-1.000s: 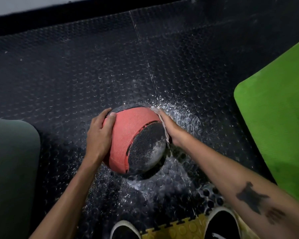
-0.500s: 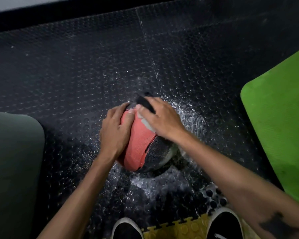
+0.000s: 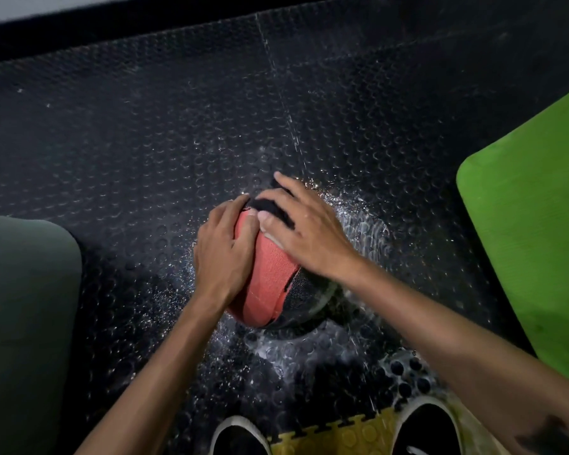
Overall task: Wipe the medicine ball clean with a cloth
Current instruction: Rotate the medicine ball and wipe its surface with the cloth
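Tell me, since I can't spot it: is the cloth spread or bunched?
Cannot tell: only a pale edge of cloth shows under the right hand on the medicine ball.

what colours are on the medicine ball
The medicine ball is coral red with black textured panels, seen in the head view.

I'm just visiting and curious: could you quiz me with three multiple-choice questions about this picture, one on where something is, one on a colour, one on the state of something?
1. Where is the medicine ball?
A. On the studded black floor
B. On a shelf
C. In a basket

2. What colour is the mat on the right?
A. Blue
B. Bright green
C. White

3. What is the right hand doing?
A. Hanging free in the air
B. Pressing flat on top of the ball
C. Gripping a shoe

Answers: 1 A, the ball sits on the floor between both hands; 2 B, the mat is plainly green; 3 B, its palm lies on the ball while the left hand steadies the side.
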